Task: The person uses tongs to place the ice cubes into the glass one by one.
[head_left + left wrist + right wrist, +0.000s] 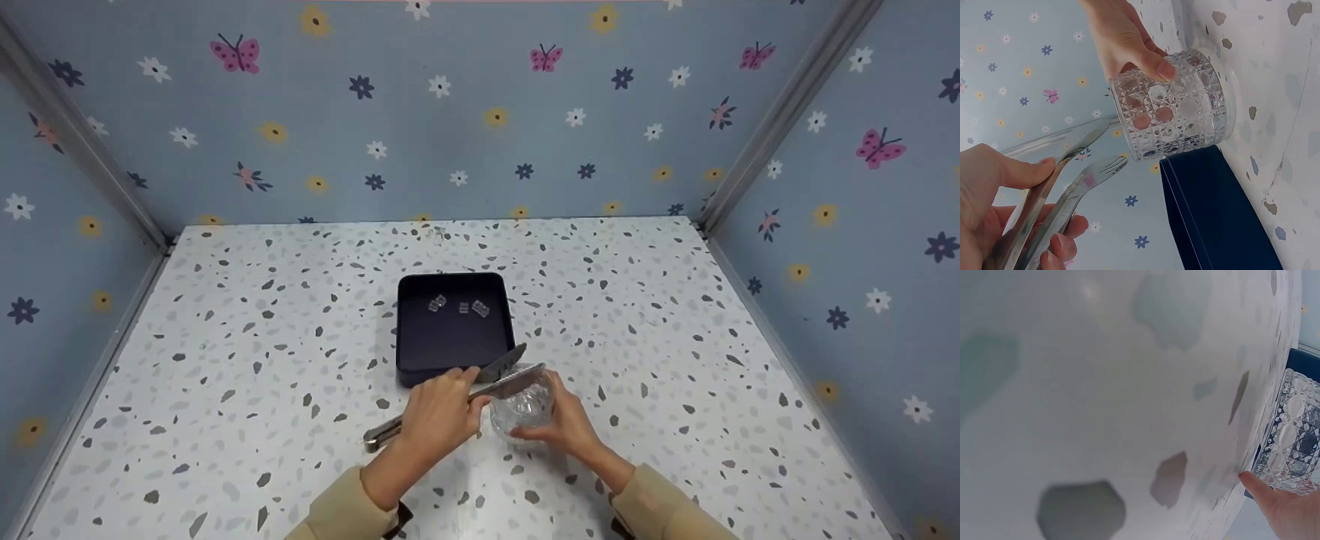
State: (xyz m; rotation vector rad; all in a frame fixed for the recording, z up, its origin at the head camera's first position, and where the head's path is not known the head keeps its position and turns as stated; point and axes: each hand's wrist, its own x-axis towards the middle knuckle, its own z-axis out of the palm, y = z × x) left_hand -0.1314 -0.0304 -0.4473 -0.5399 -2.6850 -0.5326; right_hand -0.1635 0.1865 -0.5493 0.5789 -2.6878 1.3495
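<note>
My left hand point(439, 412) holds a pair of metal serving tongs point(1081, 185), thumb on one arm and fingers round the other. Their tips stand apart with nothing between them, close to the rim of a clear cut-glass tumbler point(1171, 118). In the head view the tongs overlap the tumbler's mouth. My right hand point(562, 420) grips the tumbler from its right side, thumb and fingers spread round the wall. The right wrist view shows part of the tumbler point(1294, 433) at its right edge. Just beyond is a black square tray point(450, 345) with several small clear cubes point(480, 308) near its far side.
The white speckled tabletop point(300, 300) spreads around the tray. Blue flowered panels point(465, 97) enclose the table at the back and on both sides, with grey posts point(787, 112) at the corners.
</note>
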